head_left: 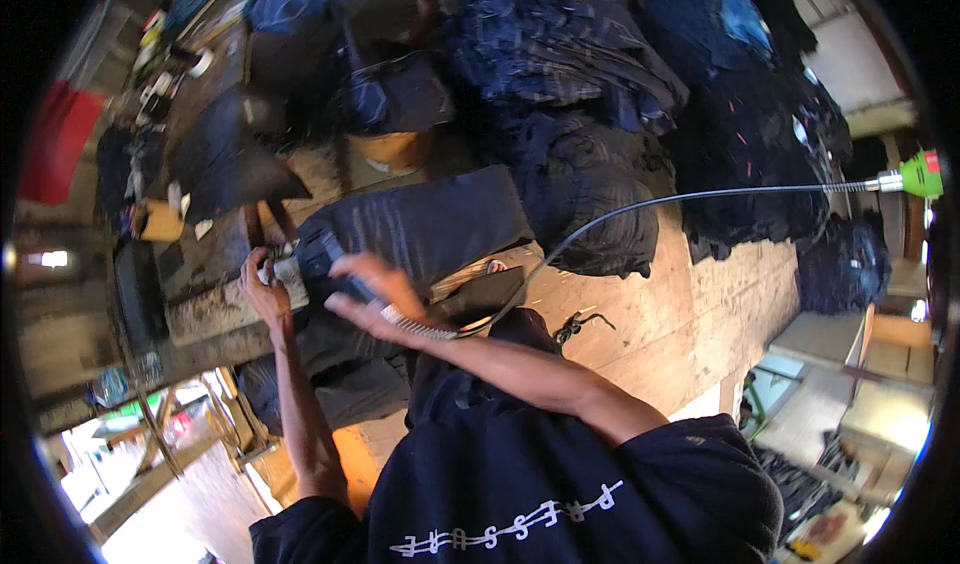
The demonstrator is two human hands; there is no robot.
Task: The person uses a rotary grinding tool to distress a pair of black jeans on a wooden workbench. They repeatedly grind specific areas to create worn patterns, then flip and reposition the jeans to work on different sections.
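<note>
A dark pair of jeans [425,226] with pale streaks on the leg lies stretched out in front of me. My right hand [385,299] is over its near left end, slightly blurred. It grips the handpiece of a flexible-shaft rotary tool, mostly hidden in the palm; the metal spring sleeve [418,328] comes out at my wrist. A black flexible shaft [640,204] curves from there to a green motor [920,176] at the far right. My left hand [264,289] is beside the jeans' left end, fingers bent and apart, with nothing visible in it.
Large heaps of dark garments [565,49] rise behind, with more bundles [755,144] on the right. A worn wooden board [225,304] lies left of my left hand. Plywood flooring [650,319] spreads to the right. Another person's leg [424,14] shows at the back.
</note>
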